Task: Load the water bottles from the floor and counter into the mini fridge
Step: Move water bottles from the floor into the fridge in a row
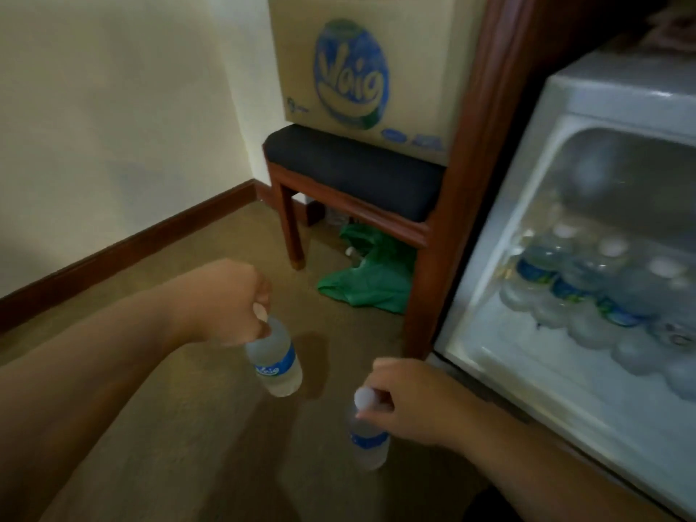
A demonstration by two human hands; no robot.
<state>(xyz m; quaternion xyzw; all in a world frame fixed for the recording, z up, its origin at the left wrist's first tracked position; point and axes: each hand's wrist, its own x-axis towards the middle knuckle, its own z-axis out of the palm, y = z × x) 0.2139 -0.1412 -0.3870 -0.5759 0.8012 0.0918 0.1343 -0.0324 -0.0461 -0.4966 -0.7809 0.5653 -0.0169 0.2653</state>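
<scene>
My left hand (229, 299) grips the white cap and neck of a clear water bottle (277, 361) with a blue label, held just above the carpet. My right hand (408, 401) pinches the cap of a second blue-labelled water bottle (369, 442), low over the floor near the fridge. The mini fridge (489, 356) stands open at the right. Several water bottles (587, 292) with white caps lie stacked inside on its white shelf.
A wooden stool with a dark cushion (354, 171) stands ahead, carrying a cardboard water carton (361, 65). A green plastic bag (369, 273) lies under it. A brown wooden cabinet post (452, 205) borders the fridge. Cream wall and dark baseboard run at the left.
</scene>
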